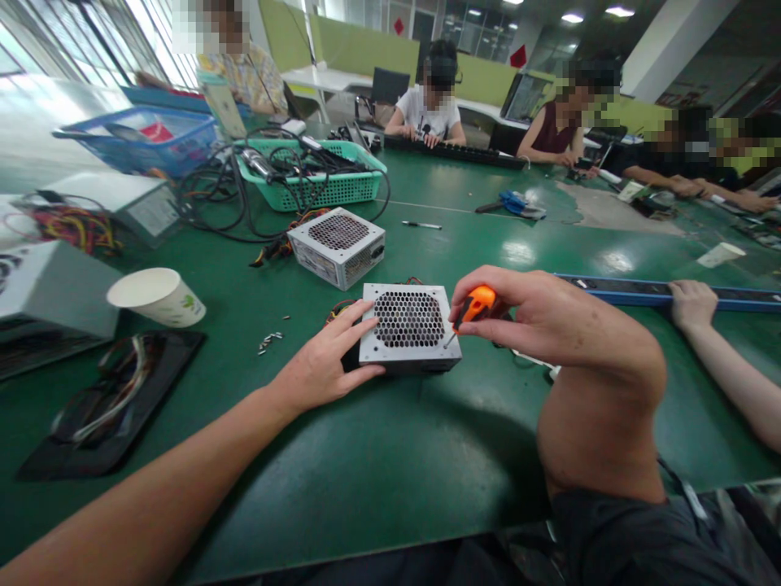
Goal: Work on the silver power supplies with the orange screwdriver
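In front of me a computer power supply (368, 346) lies on the green table, its honeycomb fan grille facing up. My left hand (329, 354) grips its left side, fingers over the top edge and thumb along the front. My right hand (506, 313) is closed around an orange and black screwdriver (479, 301). The screwdriver leans, its tip at the front right corner of the power supply's top, where a screw seems to sit. Several loose screws (269, 342) lie left of my left hand. Behind stands a second power supply (338, 244) with its cables bundled at its left.
To the left are a paper cup (157, 297), a black tray (122, 456) with wires and more power supplies (54, 301). Farther back stand a green basket (323, 191) of cables and a blue basket (140, 138). A co-worker's hand (694, 305) touches a blue bar (640, 293) at right.
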`<state>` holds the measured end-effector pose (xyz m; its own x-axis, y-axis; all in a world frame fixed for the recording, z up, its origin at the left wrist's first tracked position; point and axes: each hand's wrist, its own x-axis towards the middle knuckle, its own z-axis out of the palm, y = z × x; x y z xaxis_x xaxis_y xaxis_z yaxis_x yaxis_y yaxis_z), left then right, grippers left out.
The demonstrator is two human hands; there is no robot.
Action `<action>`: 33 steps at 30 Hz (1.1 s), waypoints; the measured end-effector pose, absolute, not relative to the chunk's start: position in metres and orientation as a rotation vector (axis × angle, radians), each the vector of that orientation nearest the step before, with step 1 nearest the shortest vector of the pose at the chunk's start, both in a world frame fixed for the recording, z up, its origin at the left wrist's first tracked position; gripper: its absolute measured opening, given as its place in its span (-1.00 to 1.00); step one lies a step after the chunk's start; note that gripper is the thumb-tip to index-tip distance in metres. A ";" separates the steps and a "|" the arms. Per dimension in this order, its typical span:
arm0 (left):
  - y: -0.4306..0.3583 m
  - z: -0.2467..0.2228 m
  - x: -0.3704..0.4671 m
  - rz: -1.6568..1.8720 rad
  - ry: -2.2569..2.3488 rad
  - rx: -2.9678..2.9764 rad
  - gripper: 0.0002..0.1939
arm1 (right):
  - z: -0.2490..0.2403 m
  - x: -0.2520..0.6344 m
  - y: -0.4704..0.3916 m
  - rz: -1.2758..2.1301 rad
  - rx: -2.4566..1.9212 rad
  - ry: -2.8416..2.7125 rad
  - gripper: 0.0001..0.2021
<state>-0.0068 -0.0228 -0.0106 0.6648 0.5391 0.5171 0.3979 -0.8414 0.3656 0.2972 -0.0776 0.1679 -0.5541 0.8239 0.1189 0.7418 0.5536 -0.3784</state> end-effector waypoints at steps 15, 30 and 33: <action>-0.022 -0.010 -0.006 0.973 0.707 2.632 -0.22 | 0.122 0.231 -0.062 0.503 -1.138 -2.019 -0.58; -0.021 -0.013 -0.006 0.963 0.701 2.607 -0.19 | 0.118 0.227 -0.066 0.259 -1.097 -2.203 -0.57; -0.021 -0.014 -0.006 0.952 0.706 2.602 -0.19 | 0.118 0.226 -0.068 0.230 -1.072 -2.239 -0.54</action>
<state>-0.0060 -0.0206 -0.0137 0.6629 0.5335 0.5253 0.3479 -0.8407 0.4149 0.2258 -0.0677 0.1180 -0.4643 0.7497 0.4715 0.6384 0.6523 -0.4086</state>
